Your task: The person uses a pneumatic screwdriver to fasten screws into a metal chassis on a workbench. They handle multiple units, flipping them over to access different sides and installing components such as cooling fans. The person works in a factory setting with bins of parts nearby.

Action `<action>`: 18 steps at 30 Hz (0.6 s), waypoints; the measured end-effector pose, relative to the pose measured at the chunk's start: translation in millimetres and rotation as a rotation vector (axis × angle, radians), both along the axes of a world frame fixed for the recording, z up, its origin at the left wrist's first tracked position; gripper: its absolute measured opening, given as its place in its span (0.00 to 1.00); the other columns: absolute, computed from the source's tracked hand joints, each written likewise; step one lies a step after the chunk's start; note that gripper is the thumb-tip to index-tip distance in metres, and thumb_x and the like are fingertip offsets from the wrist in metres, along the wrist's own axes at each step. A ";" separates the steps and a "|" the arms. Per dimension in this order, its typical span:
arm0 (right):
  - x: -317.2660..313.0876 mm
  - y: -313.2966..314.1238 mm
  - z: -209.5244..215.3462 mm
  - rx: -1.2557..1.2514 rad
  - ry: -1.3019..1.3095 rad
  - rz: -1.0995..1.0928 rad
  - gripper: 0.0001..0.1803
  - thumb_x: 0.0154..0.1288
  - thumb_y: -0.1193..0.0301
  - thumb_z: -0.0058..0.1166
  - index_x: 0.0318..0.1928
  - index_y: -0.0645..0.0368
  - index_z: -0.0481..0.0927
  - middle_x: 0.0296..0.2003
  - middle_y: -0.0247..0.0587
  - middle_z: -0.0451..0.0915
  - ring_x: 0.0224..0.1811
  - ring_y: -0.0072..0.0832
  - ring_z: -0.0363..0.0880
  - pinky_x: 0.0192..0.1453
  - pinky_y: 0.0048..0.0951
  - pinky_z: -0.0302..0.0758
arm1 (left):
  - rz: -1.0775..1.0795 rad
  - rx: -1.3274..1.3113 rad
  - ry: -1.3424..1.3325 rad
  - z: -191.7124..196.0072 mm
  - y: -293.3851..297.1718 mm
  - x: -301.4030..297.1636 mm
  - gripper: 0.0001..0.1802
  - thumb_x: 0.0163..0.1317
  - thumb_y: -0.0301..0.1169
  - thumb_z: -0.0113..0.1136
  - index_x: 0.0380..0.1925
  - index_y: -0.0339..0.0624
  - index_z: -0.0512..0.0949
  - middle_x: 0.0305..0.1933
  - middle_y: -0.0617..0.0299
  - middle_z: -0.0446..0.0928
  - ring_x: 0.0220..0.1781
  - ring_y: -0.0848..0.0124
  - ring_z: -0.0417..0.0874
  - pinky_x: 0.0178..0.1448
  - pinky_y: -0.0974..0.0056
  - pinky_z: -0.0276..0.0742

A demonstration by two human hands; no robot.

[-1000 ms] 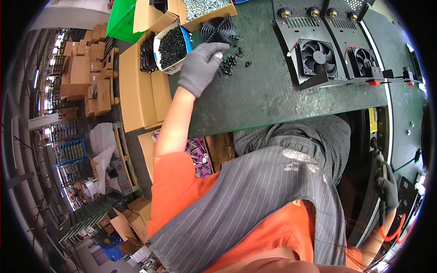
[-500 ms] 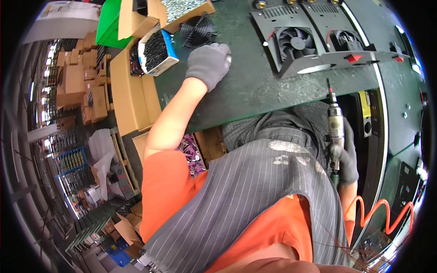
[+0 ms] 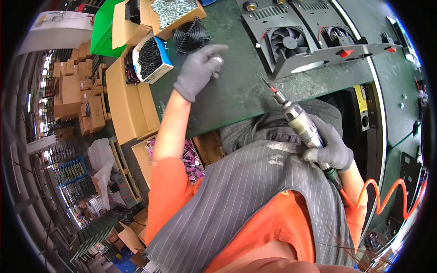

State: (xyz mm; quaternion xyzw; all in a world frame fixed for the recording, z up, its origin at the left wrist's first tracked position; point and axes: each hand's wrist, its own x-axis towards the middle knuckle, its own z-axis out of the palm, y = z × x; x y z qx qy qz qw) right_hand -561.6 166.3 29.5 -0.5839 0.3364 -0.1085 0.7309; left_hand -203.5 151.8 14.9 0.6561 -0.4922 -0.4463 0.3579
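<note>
My left hand (image 3: 198, 73), in a grey glove, is above the dark green bench, just below a black fan guard (image 3: 190, 37). Its index finger is stretched out while the other fingers curl with the thumb; whatever they may hold is hidden. In my right hand (image 3: 334, 148), also gloved, is a pneumatic screwdriver (image 3: 302, 125), tilted so its thin bit points up and left over the bench edge. A red coiled air hose (image 3: 375, 191) trails from its back end. Right of the bit stands a black metal panel (image 3: 314, 64) with two fans, one of them a black fan (image 3: 289, 42).
Near the left hand stand an open box of black screws (image 3: 150, 59), a carton of silvery small parts (image 3: 175, 16) and a green bin (image 3: 101, 32). A box of purple-and-white pieces (image 3: 193, 159) sits below the bench edge. Cartons (image 3: 70, 93) are stacked far left.
My right hand has raised the screwdriver and swung its bit left toward the bench. My left hand has shifted slightly left and down, its index finger stretching out from a fist.
</note>
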 end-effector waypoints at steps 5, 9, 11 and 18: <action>43.8 -12.2 4.3 -0.028 -0.030 0.054 0.45 0.39 0.70 0.68 0.63 0.61 0.66 0.29 0.27 0.70 0.30 0.16 0.66 0.36 0.20 0.68 | -0.001 -0.010 0.742 -11.7 30.0 1.0 0.17 0.66 0.28 0.51 0.54 0.36 0.73 0.43 0.58 0.77 0.40 0.75 0.80 0.37 0.73 0.80; 65.7 -16.9 10.6 -0.004 -0.024 0.123 0.45 0.40 0.72 0.68 0.64 0.60 0.65 0.28 0.26 0.70 0.29 0.16 0.66 0.35 0.20 0.68 | 0.168 -0.086 1.045 -22.6 46.2 -3.2 0.16 0.68 0.31 0.51 0.54 0.37 0.72 0.46 0.55 0.77 0.41 0.71 0.82 0.37 0.71 0.81; 71.8 -14.2 13.5 0.025 -0.006 0.120 0.45 0.40 0.73 0.68 0.64 0.59 0.65 0.28 0.26 0.70 0.29 0.15 0.66 0.35 0.20 0.68 | 0.161 -0.115 1.143 -33.5 50.7 -2.0 0.15 0.68 0.32 0.52 0.52 0.38 0.73 0.45 0.57 0.77 0.41 0.71 0.82 0.37 0.71 0.81; 74.3 -13.4 13.1 0.123 0.030 0.112 0.44 0.41 0.73 0.69 0.63 0.59 0.65 0.27 0.27 0.71 0.28 0.15 0.68 0.34 0.21 0.70 | 0.220 -0.085 1.178 -36.3 48.1 -12.8 0.14 0.67 0.34 0.53 0.50 0.39 0.75 0.40 0.59 0.79 0.36 0.72 0.81 0.36 0.68 0.79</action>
